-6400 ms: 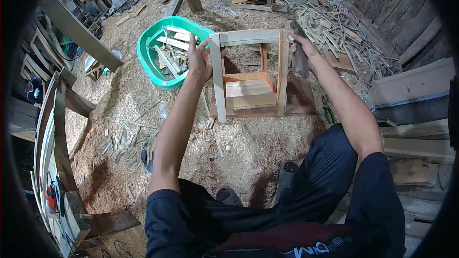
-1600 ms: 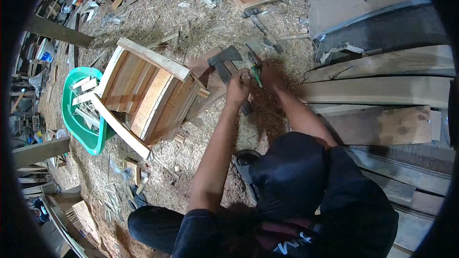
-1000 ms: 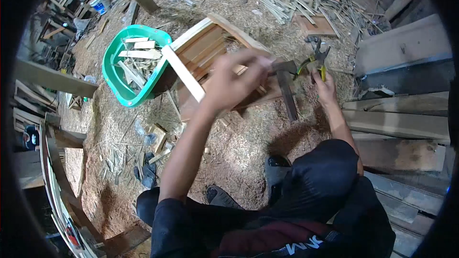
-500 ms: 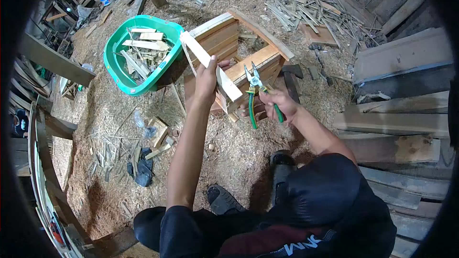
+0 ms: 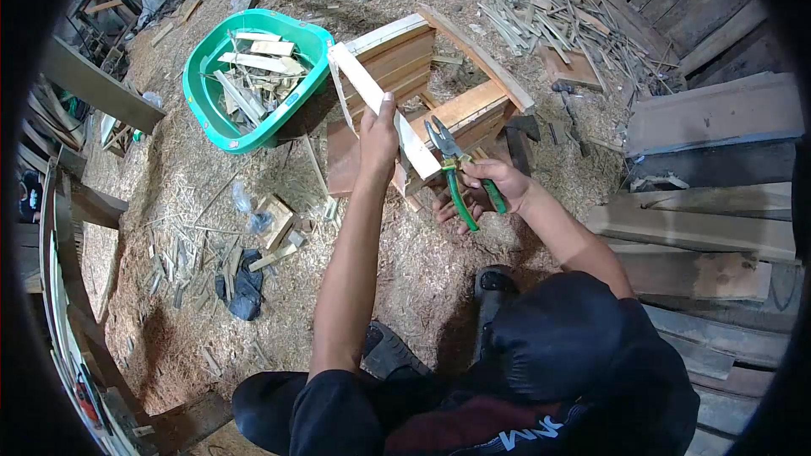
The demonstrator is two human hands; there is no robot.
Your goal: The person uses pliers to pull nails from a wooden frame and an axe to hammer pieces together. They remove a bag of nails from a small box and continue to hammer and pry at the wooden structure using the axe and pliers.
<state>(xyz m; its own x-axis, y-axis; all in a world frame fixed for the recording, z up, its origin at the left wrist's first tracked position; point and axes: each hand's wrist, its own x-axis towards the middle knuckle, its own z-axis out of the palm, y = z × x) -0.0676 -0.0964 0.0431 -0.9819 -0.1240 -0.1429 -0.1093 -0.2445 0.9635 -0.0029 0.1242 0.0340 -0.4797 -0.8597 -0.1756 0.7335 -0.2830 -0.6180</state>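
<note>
Landmark: the wooden stool (image 5: pixel 456 105) lies tipped on its side on the sawdust floor (image 5: pixel 253 203), its open frame turned up and away from the person.
Pale leg: the pale leg (image 5: pixel 359 84) is the stool's nearest bar and runs slantwise across its near-left side.
Left hand: the left hand (image 5: pixel 380 131) is wrapped tight around the middle of the pale leg, thumb on top.
Right hand: the right hand (image 5: pixel 500 186) is closed on the green handles of the pliers (image 5: pixel 450 160), just at the stool's near-right corner.
Pliers: the handles are spread and the metal nose stands apart, right beside the lower end of the pale leg; whether it touches the wood cannot be told.
Hatchet: a dark hatchet (image 5: pixel 517 139) lies on the floor against the stool's right side, beyond the right hand.
Green tub: the green tub (image 5: pixel 207 110) sits just left of the stool, holding wood offcuts (image 5: pixel 253 67).
Strip pile: a heap of thin wooden strips (image 5: pixel 549 25) lies behind the stool, to its right.
Planks: broad planks (image 5: pixel 701 228) are stacked well to the right of the stool.
Dark cloth: a dark cloth (image 5: pixel 245 291) lies among scraps to the near left of the stool, well apart from it.
Shoes: two dark shoes (image 5: pixel 497 283) rest on the sawdust on the near side of the stool.
</note>
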